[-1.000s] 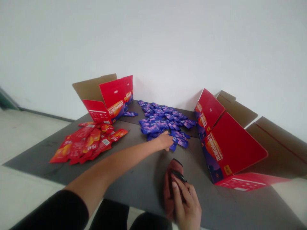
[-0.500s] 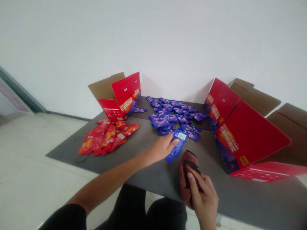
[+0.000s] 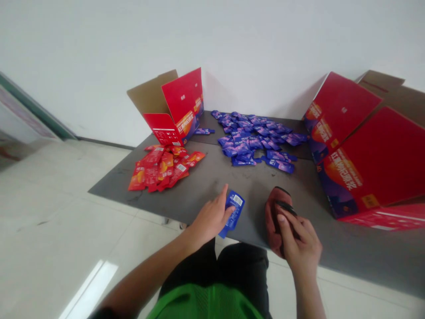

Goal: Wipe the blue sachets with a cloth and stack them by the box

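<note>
My left hand is at the table's front edge, its thumb over a blue spouted pouch and its index finger stretched out. The pouch's barcode faces up and its narrow spout end points towards me. To the right, my right hand is wrapped round a reddish-brown hand-held object with a black end and a black part on top; its kind is unclear. Beyond my hands lies a pile of blue-purple pouches. A heap of red-orange pouches lies on the left.
An open red carton stands at the back left, with one blue pouch beside it. Larger open red cartons occupy the right side. A white wall closes off the back of the grey table.
My left hand has drawn the blue pouch from the pile's near edge towards me. The view has tilted down and shifted left. My right hand keeps hold of the reddish-brown object.
</note>
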Motion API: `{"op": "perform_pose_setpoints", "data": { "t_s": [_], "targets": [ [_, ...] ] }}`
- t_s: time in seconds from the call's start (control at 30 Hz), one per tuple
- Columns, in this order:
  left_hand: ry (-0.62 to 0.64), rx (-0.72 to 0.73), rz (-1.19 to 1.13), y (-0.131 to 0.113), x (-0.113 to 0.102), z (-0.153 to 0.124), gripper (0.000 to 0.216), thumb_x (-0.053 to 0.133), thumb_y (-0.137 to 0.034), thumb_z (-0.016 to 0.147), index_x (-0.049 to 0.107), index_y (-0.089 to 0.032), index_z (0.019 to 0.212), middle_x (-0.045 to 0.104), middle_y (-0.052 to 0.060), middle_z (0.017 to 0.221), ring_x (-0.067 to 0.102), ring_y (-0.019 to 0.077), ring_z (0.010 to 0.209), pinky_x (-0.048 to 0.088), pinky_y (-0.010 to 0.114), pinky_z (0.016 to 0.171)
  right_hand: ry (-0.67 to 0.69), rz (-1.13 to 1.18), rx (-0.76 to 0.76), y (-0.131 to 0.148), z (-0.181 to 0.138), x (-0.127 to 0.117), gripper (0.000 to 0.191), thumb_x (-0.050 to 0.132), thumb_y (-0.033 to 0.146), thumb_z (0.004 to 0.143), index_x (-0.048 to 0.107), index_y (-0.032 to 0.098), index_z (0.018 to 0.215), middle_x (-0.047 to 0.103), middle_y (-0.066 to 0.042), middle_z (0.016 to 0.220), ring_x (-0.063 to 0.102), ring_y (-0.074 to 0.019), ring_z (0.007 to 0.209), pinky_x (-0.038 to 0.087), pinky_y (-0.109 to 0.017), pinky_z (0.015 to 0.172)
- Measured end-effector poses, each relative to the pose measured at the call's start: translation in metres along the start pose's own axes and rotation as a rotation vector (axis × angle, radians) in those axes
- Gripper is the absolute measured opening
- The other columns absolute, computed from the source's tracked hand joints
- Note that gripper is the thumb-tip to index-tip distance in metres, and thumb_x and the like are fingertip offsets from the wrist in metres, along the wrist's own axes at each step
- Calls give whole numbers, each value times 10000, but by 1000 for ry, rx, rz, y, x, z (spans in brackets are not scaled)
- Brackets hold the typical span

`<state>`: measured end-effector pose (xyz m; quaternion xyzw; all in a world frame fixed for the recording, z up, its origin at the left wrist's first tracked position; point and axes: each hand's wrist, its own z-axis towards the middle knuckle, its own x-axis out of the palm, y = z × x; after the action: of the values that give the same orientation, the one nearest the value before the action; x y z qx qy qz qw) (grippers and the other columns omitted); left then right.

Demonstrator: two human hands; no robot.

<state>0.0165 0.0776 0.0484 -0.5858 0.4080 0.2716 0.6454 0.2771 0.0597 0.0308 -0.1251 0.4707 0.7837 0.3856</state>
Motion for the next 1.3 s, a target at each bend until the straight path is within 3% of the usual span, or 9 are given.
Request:
{"op": "perform_pose_setpoints", "data": {
  "t_s": [0.17, 0.4, 0.6, 0.7, 0.8, 0.97, 1.1, 1.2, 1.3],
  "targets": [
    [-164, 280, 196, 2, 14, -44, 626, 560, -428, 1031, 368, -215, 1588, 516, 176, 1482, 521, 340, 1326, 457, 533, 1089, 37, 13, 8, 4, 0, -1, 307, 649, 445, 981, 783, 264, 1190, 685, -33, 982, 669, -183, 913, 497, -306, 854],
    [-204, 577, 269, 30, 25, -82, 366, 588, -270, 1033, 611, -181, 1387, 633, 128, 1415, 549, 286, 1349, 503, 456, 1070, 191, 7, 9, 7, 13, -5, 285, 650, 436, 986, 765, 315, 1217, 697, -23, 1008, 675, -185, 938, 508, -326, 871],
    [-248, 631, 216, 40, 27, -83, 335, 478, -177, 1068, 639, -164, 1362, 670, 108, 1388, 580, 249, 1339, 511, 422, 1072, 280, 100, -198, 53, 45, 10, 269, 664, 394, 985, 761, 303, 1218, 694, -40, 1053, 661, -188, 976, 520, -318, 869],
    [-307, 657, 189, 43, 30, -83, 331, 426, -163, 1081, 682, -153, 1290, 734, 96, 1276, 656, 230, 1234, 520, 410, 1054, 524, 109, -444, 73, 40, 37, 291, 668, 450, 967, 761, 322, 1211, 693, -44, 1060, 645, -201, 976, 508, -333, 858],
    [-355, 660, 137, 44, 29, -80, 304, 436, -155, 1080, 724, -155, 1176, 783, 63, 1146, 717, 204, 1094, 528, 388, 1025, 705, 46, -626, 72, 32, 64, 267, 599, 463, 1004, 757, 371, 1199, 693, -30, 1037, 625, -205, 977, 476, -345, 848],
    [-313, 684, 138, 41, 21, -75, 326, 406, -151, 1097, 682, -148, 1271, 714, 56, 1334, 646, 193, 1273, 498, 357, 1054, 679, -146, -639, 40, 72, 92, 287, 557, 437, 1031, 743, 368, 1239, 686, -56, 1104, 590, -226, 1019, 436, -360, 875],
    [-327, 665, 102, 40, 22, -75, 326, 401, -160, 1104, 692, -156, 1251, 727, 44, 1313, 663, 174, 1249, 494, 340, 1050, 619, -323, -611, 34, 112, 88, 283, 562, 405, 1030, 760, 353, 1226, 698, -75, 1087, 582, -236, 960, 429, -363, 834],
    [-341, 657, 78, 40, 25, -75, 336, 394, -160, 1103, 697, -153, 1250, 740, 56, 1285, 679, 182, 1223, 506, 347, 1035, 551, -255, -597, 54, 97, 73, 336, 530, 443, 1041, 724, 340, 1295, 691, -75, 1109, 590, -229, 984, 450, -356, 858],
    [-367, 628, 44, 39, 28, -75, 320, 420, -160, 1090, 736, -152, 1140, 795, 59, 1102, 744, 187, 1046, 530, 360, 996, 658, -77, -688, 73, 54, 62, 310, 536, 465, 1039, 745, 347, 1235, 697, -38, 1052, 607, -200, 966, 473, -326, 845]
  ]
}}
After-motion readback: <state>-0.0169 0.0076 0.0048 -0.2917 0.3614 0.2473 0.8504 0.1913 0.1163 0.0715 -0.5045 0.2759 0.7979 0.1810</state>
